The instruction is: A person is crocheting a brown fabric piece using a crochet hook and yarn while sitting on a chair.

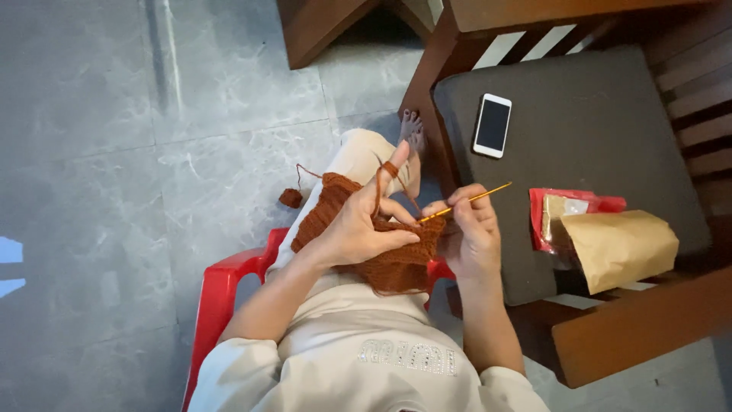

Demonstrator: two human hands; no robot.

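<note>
A rust-brown crocheted piece [335,204] lies across my lap. My left hand [366,221] pinches its upper edge, with the brown yarn wound around the raised index finger. My right hand [469,229] grips a thin golden crochet hook [467,201] whose tip meets the fabric beside my left thumb. A small ball of the same brown yarn [290,197] rests on the floor to the left, its strand running up to the work.
I sit on a red plastic chair [221,286] over a grey tiled floor. To the right, a wooden chair with a dark cushion [602,114] holds a white phone [492,125], a red packet [560,210] and a brown paper bag [621,246].
</note>
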